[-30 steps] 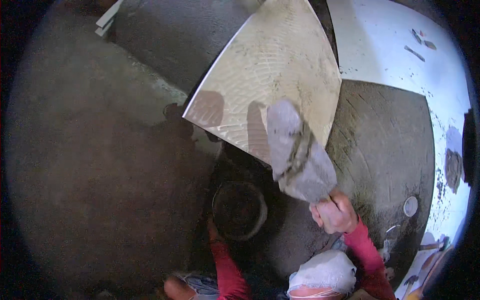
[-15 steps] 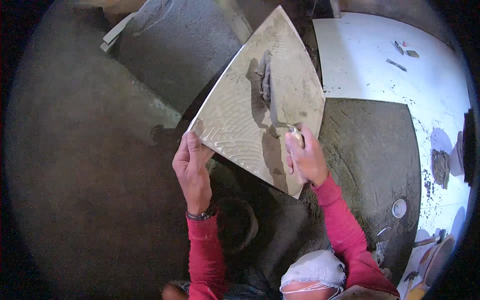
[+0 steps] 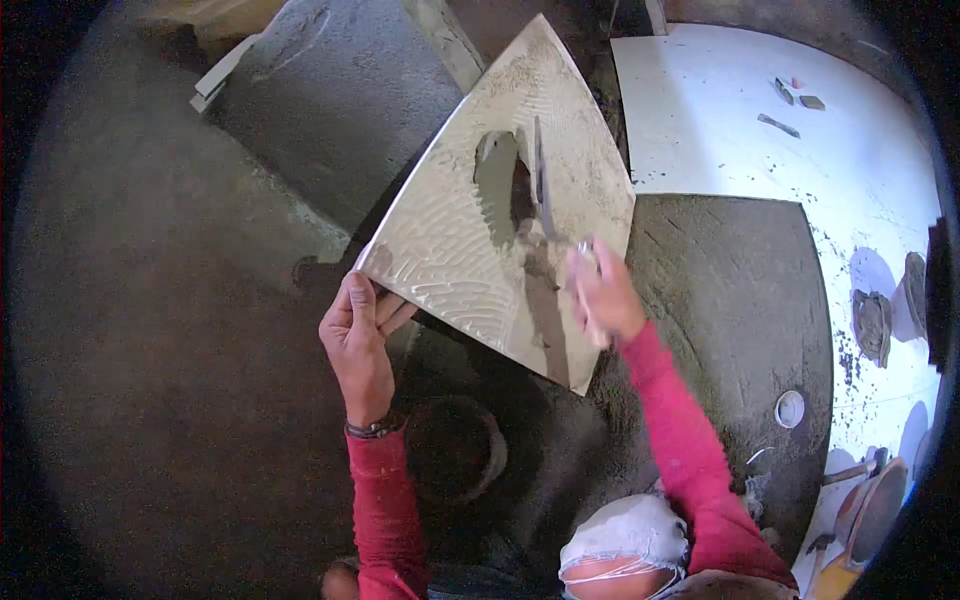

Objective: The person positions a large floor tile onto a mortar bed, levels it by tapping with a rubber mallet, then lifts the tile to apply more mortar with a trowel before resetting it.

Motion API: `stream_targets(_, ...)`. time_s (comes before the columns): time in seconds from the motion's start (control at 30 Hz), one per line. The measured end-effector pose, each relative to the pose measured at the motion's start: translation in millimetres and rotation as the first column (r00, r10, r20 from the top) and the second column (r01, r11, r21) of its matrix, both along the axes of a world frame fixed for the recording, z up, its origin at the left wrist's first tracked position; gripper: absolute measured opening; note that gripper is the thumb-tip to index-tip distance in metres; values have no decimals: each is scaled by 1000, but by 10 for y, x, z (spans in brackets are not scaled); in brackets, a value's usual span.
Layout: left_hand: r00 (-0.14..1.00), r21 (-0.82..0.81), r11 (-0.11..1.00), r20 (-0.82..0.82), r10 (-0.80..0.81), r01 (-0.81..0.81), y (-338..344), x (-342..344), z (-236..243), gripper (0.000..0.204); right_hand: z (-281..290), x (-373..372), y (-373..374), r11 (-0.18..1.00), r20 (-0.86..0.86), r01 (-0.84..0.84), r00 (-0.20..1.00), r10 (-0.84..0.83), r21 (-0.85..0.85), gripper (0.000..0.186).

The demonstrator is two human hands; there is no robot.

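Note:
A large tile point(image 3: 445, 230) is tilted up in front of me with its pale ridged back showing. My left hand point(image 3: 357, 335) grips its lower left corner, thumb on the ridged face and fingers underneath. Over the tile's right half, my right hand point(image 3: 608, 297) is wrapped round the handle of a trowel. The trowel blade point(image 3: 541, 180) stands edge-on to the view, close to the tile. Beside the blade a grey patch of wet mortar point(image 3: 496, 185) lies on the tile, and a damp streak runs down toward the bottom corner.
White laid tiles point(image 3: 690, 110) spread at the right, with small scraps and mortar crumbs on them. A grey mortar bed point(image 3: 725, 280) borders them, with a small round white cup point(image 3: 789, 409) on it. Tools and buckets point(image 3: 878, 510) stand at the far right. A grey slab point(image 3: 330, 110) lies upper left.
The trowel blade has turned edge-on and moved right of the mortar, which now lies spread on the tile. The tile and my left hand have shifted slightly left in view.

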State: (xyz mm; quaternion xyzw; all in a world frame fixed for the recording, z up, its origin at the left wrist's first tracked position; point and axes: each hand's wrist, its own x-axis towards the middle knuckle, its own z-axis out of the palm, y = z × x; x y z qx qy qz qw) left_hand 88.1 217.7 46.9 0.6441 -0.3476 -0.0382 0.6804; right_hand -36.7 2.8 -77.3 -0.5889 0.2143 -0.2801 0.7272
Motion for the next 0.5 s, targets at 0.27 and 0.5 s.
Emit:
stream_targets(0.27, 993, 85, 995, -104, -50, 59, 76, 47, 178, 39, 344, 21, 49, 959, 27, -253, 966, 259, -126, 31)
stream_targets(0.5, 995, 120, 990, -81, -65, 75, 103, 149, 177, 39, 217, 90, 922, 782, 61, 89, 996, -65, -617, 34)
